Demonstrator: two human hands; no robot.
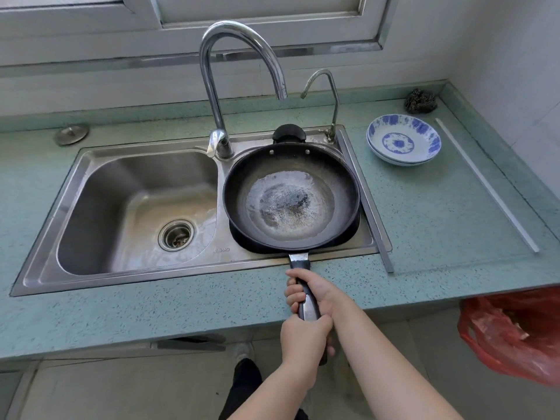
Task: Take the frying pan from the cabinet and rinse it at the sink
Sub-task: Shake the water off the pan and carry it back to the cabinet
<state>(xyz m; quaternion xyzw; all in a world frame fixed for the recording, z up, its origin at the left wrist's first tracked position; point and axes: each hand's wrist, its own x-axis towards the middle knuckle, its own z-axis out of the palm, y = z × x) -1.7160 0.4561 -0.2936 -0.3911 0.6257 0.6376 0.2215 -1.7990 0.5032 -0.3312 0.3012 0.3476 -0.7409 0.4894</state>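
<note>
Two-handed: left hand [303,338], right hand [315,294] grip frying pan [291,195]; handle [299,263] points at person.

A speckled green counter [439,213] runs beneath a white-framed window [242,13]. Toward its back right corner sit two stacked white bowls with blue patterns [403,140], and a dark wire scouring ball [420,100] lies just behind them against the back edge. A thin pale strip [485,183] runs at a slant from back to front near the right edge, a round metal disc [71,134] lies flat near the back edge at the far left, and a crumpled red plastic bag [515,331] shows below the front edge at the right.
</note>
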